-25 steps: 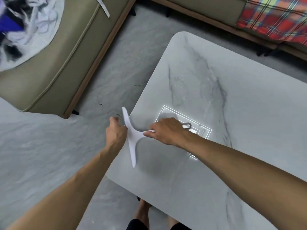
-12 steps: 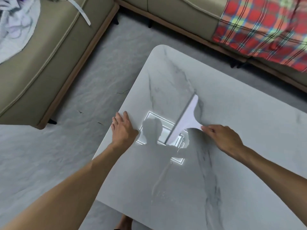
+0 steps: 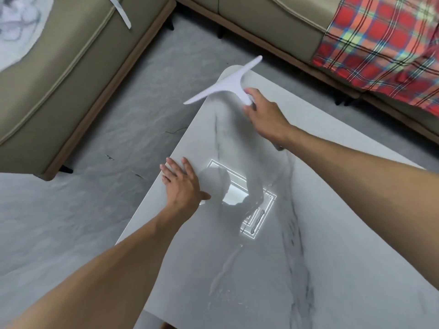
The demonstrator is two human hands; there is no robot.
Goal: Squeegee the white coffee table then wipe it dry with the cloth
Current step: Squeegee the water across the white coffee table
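The squeegee is at the far left corner of the worktop, its blade running near-left to far-right and its handle pointing near. The right hand has its grip clamped on the handle. The left hand rests flat, grip apart, at the left edge.

We record a grey, marble-patterned floor carrying a few short dark scuffs. An olive-beige sofa on a wooden base occupies the upper left. A second sofa section runs along the top. A red plaid blanket drapes over its right part. Lighting is even.
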